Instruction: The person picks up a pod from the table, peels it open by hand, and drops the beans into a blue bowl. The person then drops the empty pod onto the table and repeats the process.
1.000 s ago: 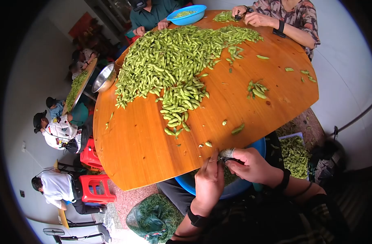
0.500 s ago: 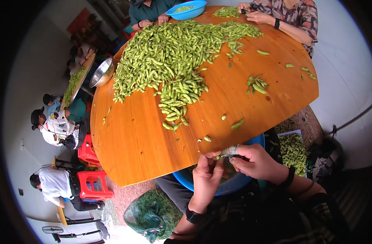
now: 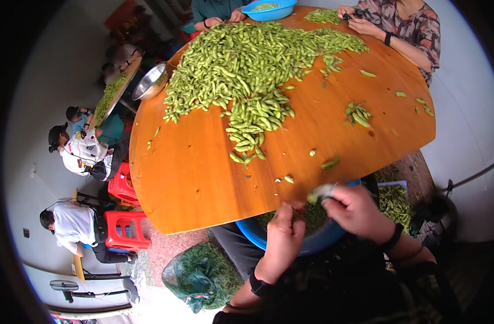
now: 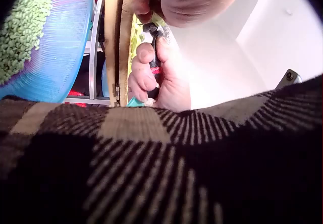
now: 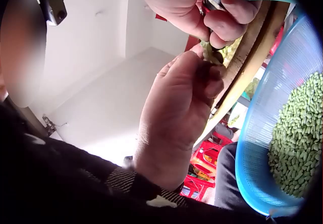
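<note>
In the head view my left hand and right hand work close together just off the table's near edge. A green soybean pod lies between the fingertips, pinched by my curled left hand, whose fingers hide much of it. My right hand grips a small black hand tool with a red band. Light wrapping covers one right finger, blurred in the head view. Beneath the hands is a blue plastic basket with many shelled green beans.
A big heap of pods covers the back of the wooden table. Loose pods lie to the right. Two people sit opposite, near a blue basin. A metal bowl is at the left edge, a green net bag on the floor.
The hands first meet closely at the pod; now the right hand has drawn slightly away to the right and blurs with motion. The head view has also shifted.
</note>
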Demonstrator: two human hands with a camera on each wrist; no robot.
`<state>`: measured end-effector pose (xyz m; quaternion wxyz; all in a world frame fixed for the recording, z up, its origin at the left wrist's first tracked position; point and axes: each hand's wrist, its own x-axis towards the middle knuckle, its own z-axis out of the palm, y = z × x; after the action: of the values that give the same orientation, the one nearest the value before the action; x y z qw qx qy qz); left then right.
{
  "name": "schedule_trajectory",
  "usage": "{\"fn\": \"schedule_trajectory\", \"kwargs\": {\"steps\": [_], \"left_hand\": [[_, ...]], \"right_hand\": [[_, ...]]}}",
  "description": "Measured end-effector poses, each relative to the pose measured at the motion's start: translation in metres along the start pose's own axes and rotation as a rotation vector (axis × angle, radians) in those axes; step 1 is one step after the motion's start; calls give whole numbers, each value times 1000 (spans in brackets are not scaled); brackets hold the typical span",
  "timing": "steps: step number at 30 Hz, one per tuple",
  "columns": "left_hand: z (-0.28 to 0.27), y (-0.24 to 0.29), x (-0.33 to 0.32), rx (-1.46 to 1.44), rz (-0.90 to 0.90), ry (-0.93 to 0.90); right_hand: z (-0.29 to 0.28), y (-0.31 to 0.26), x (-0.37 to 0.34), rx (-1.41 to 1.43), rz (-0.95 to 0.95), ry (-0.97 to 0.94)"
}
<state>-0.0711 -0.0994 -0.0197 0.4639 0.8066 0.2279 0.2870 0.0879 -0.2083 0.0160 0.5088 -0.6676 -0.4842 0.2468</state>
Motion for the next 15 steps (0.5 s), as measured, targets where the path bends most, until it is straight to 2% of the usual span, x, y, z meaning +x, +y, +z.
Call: {"fn": "schedule_trajectory", "kwargs": {"steps": [1, 3, 5, 7, 8, 9, 11, 13, 15], "left_hand": [[-8, 12, -1, 48, -104, -96], [-18, 17, 0, 201, 35, -154], [-37, 19, 7, 312, 45, -109], [-58, 14, 26, 565, 92, 64], [-66, 13, 43, 647, 114, 166], [-76, 8, 59, 775, 49, 178], [-86, -12, 85, 820, 32, 197], [-92, -38, 102, 865, 127, 148], [-92, -42, 106, 891, 174, 128]], "right_hand": [[-12, 2, 4, -43, 59, 31], [-34, 6, 14, -46, 85, 190], [-62, 23, 22, -70, 231, 220], [-79, 29, 28, -132, 286, 202], [-84, 36, 29, 69, 388, 196], [-85, 40, 30, 67, 380, 193], [-82, 43, 28, 47, 362, 235], [-79, 39, 27, 32, 332, 257], [-77, 36, 26, 16, 301, 266]]}}
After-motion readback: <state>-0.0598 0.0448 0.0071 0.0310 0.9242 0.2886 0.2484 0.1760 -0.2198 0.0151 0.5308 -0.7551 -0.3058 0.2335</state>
